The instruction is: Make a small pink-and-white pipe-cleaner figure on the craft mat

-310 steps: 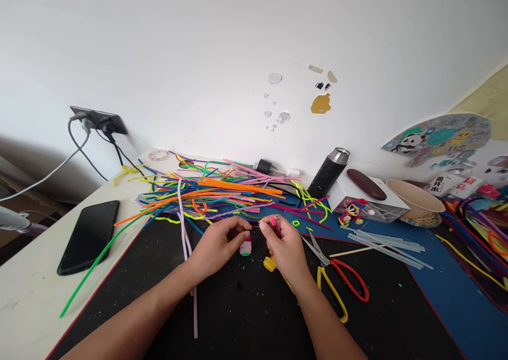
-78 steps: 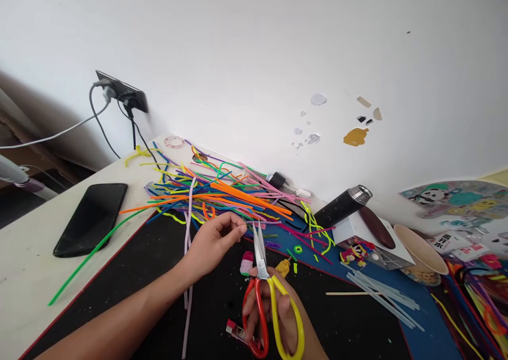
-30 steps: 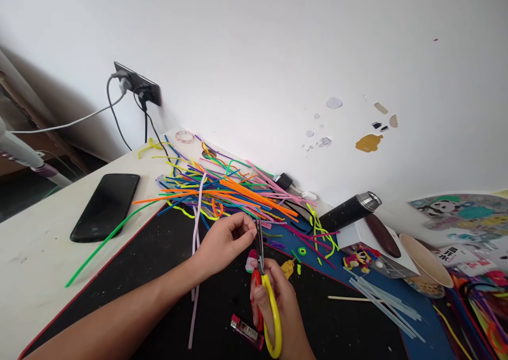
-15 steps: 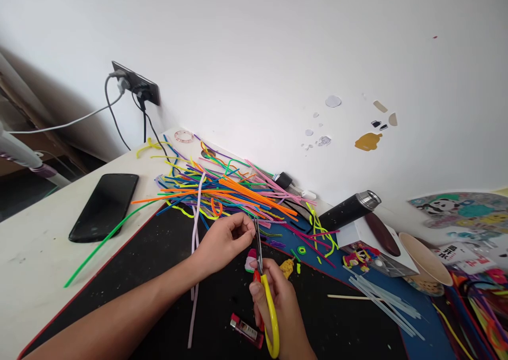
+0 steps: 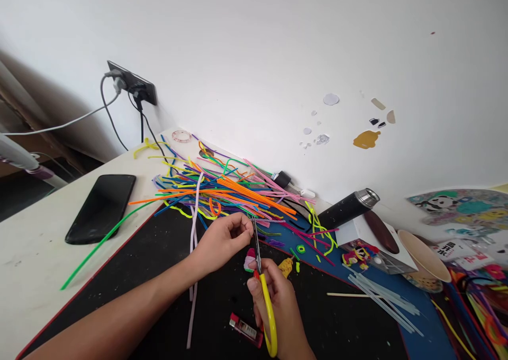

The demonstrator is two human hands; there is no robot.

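My right hand [image 5: 280, 302] grips a pair of scissors [image 5: 268, 312] with yellow and red handles, blades pointing up and away from me. The blade tips meet the fingertips of my left hand [image 5: 226, 241], whose thumb and forefinger are pinched together. Whatever lies in that pinch is too small to make out. Beneath my left wrist runs a pale lilac pipe cleaner [image 5: 193, 275]. A small pink and grey fuzzy piece [image 5: 250, 259] lies left of the blades, and a yellow fuzzy piece [image 5: 286, 267] lies just beyond my right hand.
A heap of coloured pipe cleaners [image 5: 238, 188] spreads behind my hands. A red lighter [image 5: 245, 329] rests on the black mat [image 5: 159, 296]. To the left lies a phone [image 5: 101, 209]; to the right are a black flask [image 5: 345, 209], a white box [image 5: 381, 251] and clear glue sticks [image 5: 384, 299].
The whole view has shifted very slightly. Both hands and the scissors keep nearly the same pose, with the blade tips still at my left fingertips.
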